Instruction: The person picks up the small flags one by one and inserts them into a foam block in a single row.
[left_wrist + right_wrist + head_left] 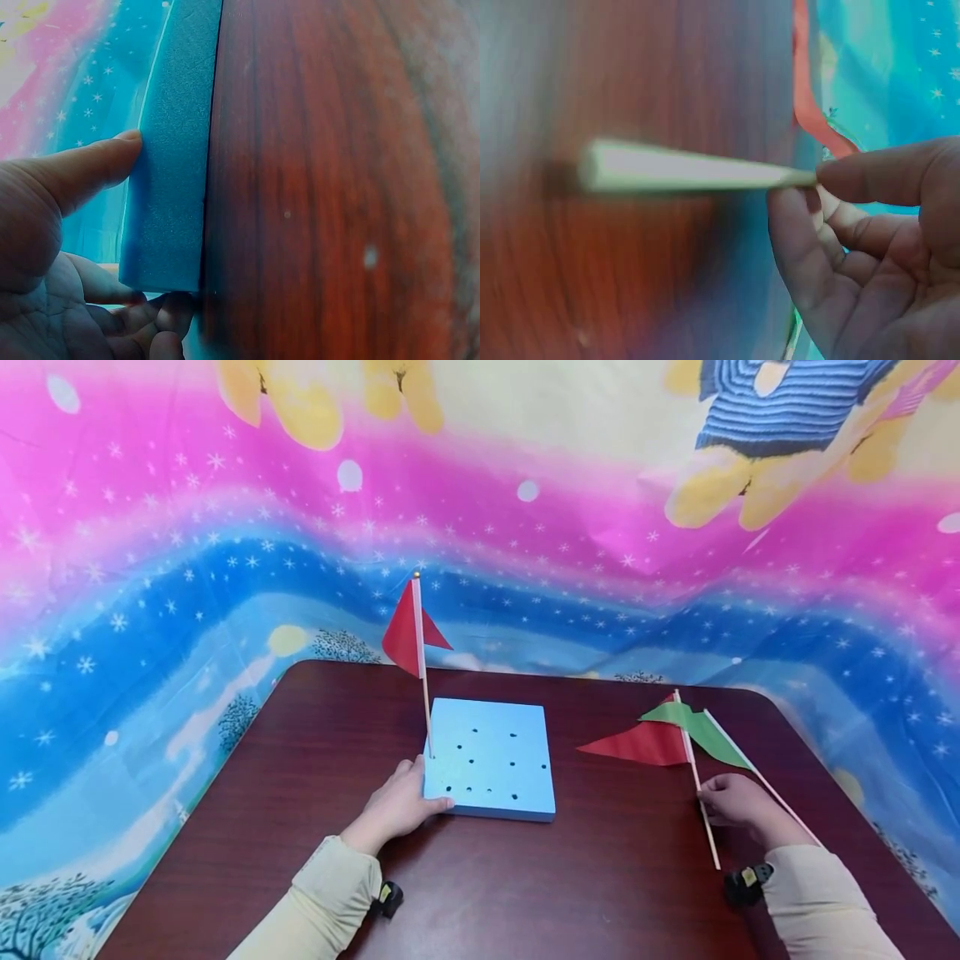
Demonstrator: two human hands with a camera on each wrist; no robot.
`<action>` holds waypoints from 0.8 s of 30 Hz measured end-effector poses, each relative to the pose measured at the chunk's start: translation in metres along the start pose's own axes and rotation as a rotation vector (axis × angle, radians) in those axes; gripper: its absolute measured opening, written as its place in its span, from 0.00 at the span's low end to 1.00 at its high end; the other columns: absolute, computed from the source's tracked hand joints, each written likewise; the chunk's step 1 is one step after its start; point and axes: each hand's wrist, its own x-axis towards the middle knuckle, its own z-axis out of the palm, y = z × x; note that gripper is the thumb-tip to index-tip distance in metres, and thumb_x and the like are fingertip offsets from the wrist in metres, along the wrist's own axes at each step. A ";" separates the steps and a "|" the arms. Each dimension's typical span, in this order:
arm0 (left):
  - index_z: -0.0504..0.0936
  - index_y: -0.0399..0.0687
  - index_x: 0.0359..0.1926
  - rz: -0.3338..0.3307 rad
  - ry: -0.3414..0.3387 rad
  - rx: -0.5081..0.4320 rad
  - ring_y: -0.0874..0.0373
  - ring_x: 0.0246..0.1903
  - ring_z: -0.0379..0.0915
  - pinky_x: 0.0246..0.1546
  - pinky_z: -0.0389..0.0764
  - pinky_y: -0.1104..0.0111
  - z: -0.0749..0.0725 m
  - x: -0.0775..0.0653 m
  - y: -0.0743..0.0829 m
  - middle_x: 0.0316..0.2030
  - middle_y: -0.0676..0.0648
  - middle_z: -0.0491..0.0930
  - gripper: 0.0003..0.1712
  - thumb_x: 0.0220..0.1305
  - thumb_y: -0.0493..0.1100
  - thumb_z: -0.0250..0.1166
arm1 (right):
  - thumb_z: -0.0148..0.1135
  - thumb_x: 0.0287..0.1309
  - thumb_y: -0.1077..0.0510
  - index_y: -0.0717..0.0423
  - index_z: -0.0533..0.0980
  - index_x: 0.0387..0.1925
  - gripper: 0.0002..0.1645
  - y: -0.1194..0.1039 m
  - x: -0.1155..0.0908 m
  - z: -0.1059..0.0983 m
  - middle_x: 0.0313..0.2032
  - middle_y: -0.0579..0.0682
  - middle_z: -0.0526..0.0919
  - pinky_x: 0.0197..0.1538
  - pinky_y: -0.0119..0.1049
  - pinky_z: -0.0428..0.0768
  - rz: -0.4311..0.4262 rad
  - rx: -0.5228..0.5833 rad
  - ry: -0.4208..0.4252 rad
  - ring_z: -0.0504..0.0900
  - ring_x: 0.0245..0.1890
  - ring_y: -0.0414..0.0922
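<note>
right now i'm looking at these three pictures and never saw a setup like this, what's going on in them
There is no robot here: just a person's left hand and right hand. The wide picture comes from a camera on the head, looking forward and down. The two close-ups come from the small black cameras, one on each wrist.

On the brown table sits a light blue block with small holes in its top. A red flag stands upright at its left edge. The left hand grips the block's near left corner. The right hand pinches the stick of a second red flag, with a green flag close by. Behind is a colourful printed cloth.
</note>
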 end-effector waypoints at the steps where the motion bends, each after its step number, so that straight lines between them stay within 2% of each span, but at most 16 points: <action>1: 0.57 0.25 0.76 0.001 0.001 -0.002 0.41 0.63 0.71 0.55 0.76 0.47 0.000 0.000 0.000 0.67 0.30 0.67 0.56 0.64 0.56 0.74 | 0.50 0.75 0.67 0.75 0.74 0.35 0.13 -0.002 0.000 0.000 0.29 0.49 0.75 0.38 0.37 0.85 0.003 0.036 -0.017 0.78 0.30 0.42; 6: 0.57 0.25 0.76 -0.001 0.000 -0.016 0.41 0.63 0.70 0.57 0.76 0.47 0.001 0.000 0.000 0.67 0.30 0.67 0.56 0.64 0.56 0.74 | 0.48 0.76 0.66 0.78 0.75 0.44 0.15 -0.004 -0.001 0.002 0.34 0.49 0.79 0.40 0.36 0.84 -0.005 0.179 -0.109 0.79 0.33 0.40; 11: 0.57 0.25 0.76 0.001 0.004 -0.017 0.41 0.63 0.70 0.57 0.75 0.47 0.002 -0.001 -0.001 0.67 0.29 0.67 0.56 0.63 0.56 0.74 | 0.47 0.77 0.65 0.78 0.74 0.46 0.15 -0.008 -0.001 0.007 0.36 0.48 0.80 0.41 0.36 0.83 -0.040 0.265 -0.176 0.81 0.35 0.39; 18: 0.57 0.25 0.76 0.007 0.011 -0.010 0.40 0.63 0.70 0.57 0.75 0.47 0.001 0.000 0.000 0.67 0.29 0.67 0.56 0.63 0.56 0.74 | 0.48 0.79 0.65 0.78 0.72 0.49 0.14 -0.021 -0.001 0.010 0.38 0.51 0.78 0.42 0.36 0.84 -0.081 0.254 -0.137 0.80 0.36 0.41; 24: 0.57 0.24 0.76 0.011 0.015 -0.006 0.40 0.63 0.71 0.57 0.75 0.47 0.000 0.000 0.001 0.66 0.29 0.68 0.56 0.63 0.55 0.74 | 0.47 0.78 0.66 0.78 0.69 0.49 0.14 -0.029 0.000 0.013 0.39 0.51 0.78 0.42 0.35 0.83 -0.133 0.291 -0.125 0.80 0.37 0.40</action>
